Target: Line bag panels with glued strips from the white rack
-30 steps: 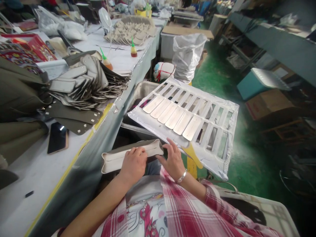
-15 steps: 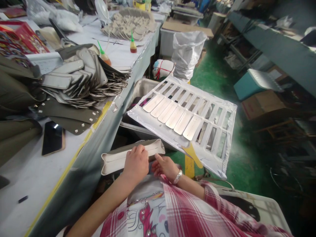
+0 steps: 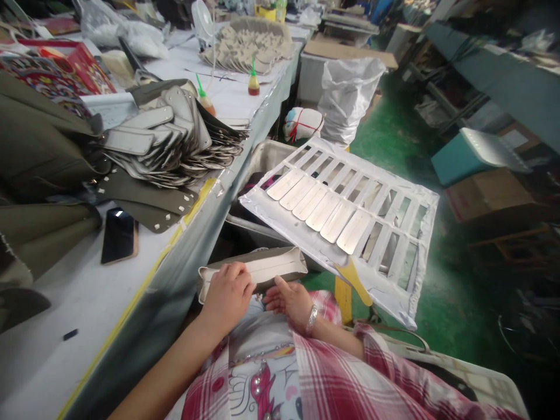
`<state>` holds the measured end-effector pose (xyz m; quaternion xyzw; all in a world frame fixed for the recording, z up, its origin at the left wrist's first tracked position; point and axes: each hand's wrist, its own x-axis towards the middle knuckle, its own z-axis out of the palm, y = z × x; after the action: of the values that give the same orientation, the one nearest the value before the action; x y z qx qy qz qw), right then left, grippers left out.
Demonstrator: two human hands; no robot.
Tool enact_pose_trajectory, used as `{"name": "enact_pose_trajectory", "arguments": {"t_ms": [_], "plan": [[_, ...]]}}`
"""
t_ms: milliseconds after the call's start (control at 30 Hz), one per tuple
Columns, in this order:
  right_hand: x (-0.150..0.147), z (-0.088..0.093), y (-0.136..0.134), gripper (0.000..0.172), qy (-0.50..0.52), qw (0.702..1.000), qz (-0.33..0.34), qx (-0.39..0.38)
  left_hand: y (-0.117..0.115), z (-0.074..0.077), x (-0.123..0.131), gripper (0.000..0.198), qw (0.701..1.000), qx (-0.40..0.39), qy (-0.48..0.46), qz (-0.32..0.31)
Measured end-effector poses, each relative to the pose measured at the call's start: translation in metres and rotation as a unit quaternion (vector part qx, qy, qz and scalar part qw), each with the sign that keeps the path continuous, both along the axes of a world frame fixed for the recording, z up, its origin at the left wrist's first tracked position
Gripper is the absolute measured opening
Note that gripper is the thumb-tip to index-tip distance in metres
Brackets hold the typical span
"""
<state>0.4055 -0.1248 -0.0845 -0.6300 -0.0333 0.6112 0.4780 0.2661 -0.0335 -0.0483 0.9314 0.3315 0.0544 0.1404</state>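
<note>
A long dark olive bag-like piece (image 3: 280, 266) lies across my lap, its pale inner strip facing up and its ends flared. My left hand (image 3: 228, 294) rests over the left part of this piece, fingers bent and pressed onto the strip; what sits under the fingertips is hidden. Close to the near edge, my right hand (image 3: 294, 303) has its fingers stretched out, thumb towards the edge and palm turned inward. Nothing shows in it. Just beyond is a white slotted rack (image 3: 394, 274) with several pale rounded strips (image 3: 326, 217) on it.
A grey tub (image 3: 266, 154) stands under the rack, whose near edge has a yellow piece (image 3: 355, 281). The table (image 3: 144, 315) at left carries a phone (image 3: 119, 236), stacked olive panels (image 3: 175, 131) and glue bottles (image 3: 253, 81). Behind stands a silvery sack (image 3: 347, 99).
The view has turned slightly left, so the surroundings sit further right. My left hand has slid towards the left end of the piece, and my right fingers are straighter.
</note>
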Motion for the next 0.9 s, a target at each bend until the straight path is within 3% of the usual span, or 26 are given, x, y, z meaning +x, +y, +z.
{"name": "enact_pose_trajectory", "arguments": {"t_ms": [400, 633, 733, 900], "plan": [[-0.028, -0.004, 0.013, 0.051, 0.040, 0.999, 0.036, 0.002, 0.001, 0.001, 0.006, 0.013, 1.000, -0.008, -0.004, 0.016], [-0.043, 0.001, 0.021, 0.049, 0.036, 0.998, 0.039, -0.019, 0.002, 0.003, -0.039, 0.010, 0.995, 0.030, -0.048, 0.085], [-0.050, 0.003, 0.024, 0.050, 0.034, 0.998, 0.046, -0.031, 0.004, -0.001, -0.059, 0.011, 0.994, 0.044, -0.063, 0.079], [-0.064, 0.005, 0.031, 0.050, 0.049, 0.996, 0.064, -0.037, 0.001, -0.010, -0.065, 0.013, 0.990, 0.050, -0.094, 0.096]]}}
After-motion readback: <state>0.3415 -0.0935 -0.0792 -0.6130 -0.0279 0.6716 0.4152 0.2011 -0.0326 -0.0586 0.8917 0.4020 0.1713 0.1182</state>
